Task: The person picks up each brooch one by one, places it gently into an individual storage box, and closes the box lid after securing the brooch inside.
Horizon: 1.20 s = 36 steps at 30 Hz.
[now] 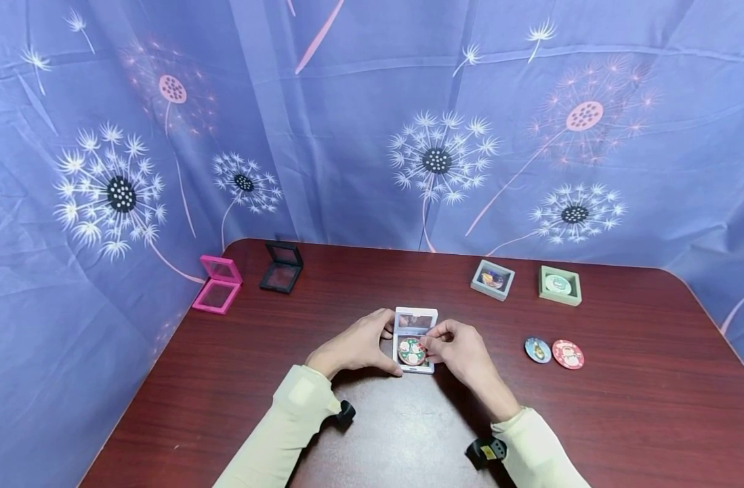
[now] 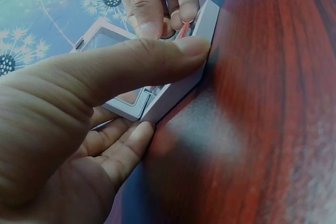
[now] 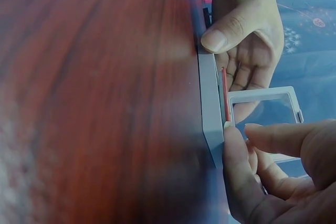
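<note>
A small white display case [image 1: 416, 370] stands on the table with its clear-windowed lid [image 1: 416, 311] raised at the back. My left hand [image 1: 358, 344] grips the case from the left, thumb at its front corner and fingers behind; in the left wrist view the thumb [image 2: 191, 46] lies across the case wall. A round green disc [image 1: 411, 351] with white figures and a reddish rim is at the case's lower half. My right hand [image 1: 462, 349] pinches the disc at its right edge. From the right wrist view, the disc [image 3: 226, 93] appears edge-on, just over the case [image 3: 210, 98].
An open pink case [image 1: 218, 297] and an open black case [image 1: 280, 276] stand at the back left. At the back right are a grey case [image 1: 492, 279] and a green case [image 1: 560, 285], both with contents. Blue [image 1: 538, 350] and red [image 1: 568, 354] discs lie to the right.
</note>
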### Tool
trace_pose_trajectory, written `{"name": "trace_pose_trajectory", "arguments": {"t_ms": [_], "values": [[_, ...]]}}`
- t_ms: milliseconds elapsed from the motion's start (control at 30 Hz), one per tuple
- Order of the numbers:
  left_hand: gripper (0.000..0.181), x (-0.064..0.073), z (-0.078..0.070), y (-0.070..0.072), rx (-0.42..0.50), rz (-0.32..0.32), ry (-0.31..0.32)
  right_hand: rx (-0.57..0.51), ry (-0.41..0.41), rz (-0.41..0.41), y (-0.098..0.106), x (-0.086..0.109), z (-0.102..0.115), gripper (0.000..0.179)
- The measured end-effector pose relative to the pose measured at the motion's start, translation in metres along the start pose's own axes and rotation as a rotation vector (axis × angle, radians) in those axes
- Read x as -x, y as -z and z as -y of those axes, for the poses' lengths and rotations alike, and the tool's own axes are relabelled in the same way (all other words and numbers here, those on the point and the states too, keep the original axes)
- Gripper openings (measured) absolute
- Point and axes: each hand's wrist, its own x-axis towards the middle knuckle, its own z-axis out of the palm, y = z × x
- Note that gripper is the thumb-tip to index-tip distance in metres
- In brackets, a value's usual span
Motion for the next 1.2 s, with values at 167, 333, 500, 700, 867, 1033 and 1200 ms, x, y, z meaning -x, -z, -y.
{"name": "trace_pose_trajectory", "arguments": {"t_ms": [167, 333, 500, 700, 867, 1033, 1200], "values": [[0.077, 0.0, 0.0, 0.0, 0.001, 0.001, 0.002, -0.007, -0.011, 0.017, 0.001, -0.001, -0.001, 0.007], [0.074, 0.0, 0.0, 0.0, -0.006, 0.001, 0.01, -0.039, -0.021, 0.057, 0.005, -0.001, 0.0, 0.007], [0.072, 0.0, -0.001, 0.0, 0.0, 0.001, 0.01, -0.043, -0.038, 0.056, 0.011, -0.002, 0.001, 0.005], [0.072, 0.001, -0.001, 0.0, -0.004, -0.003, 0.009, -0.038, -0.05, 0.059, 0.015, -0.004, -0.002, 0.01], [0.071, 0.0, -0.001, 0.0, 0.003, -0.004, 0.012, -0.045, -0.056, 0.073, 0.014, -0.004, -0.004, 0.015], [0.072, 0.0, -0.001, 0.001, 0.006, -0.002, 0.014, -0.045, -0.054, 0.071, 0.012, -0.004, -0.004, 0.018], [0.072, 0.0, -0.001, 0.001, -0.006, 0.002, 0.009, -0.035, -0.049, 0.068, 0.011, -0.004, -0.003, 0.019]]}}
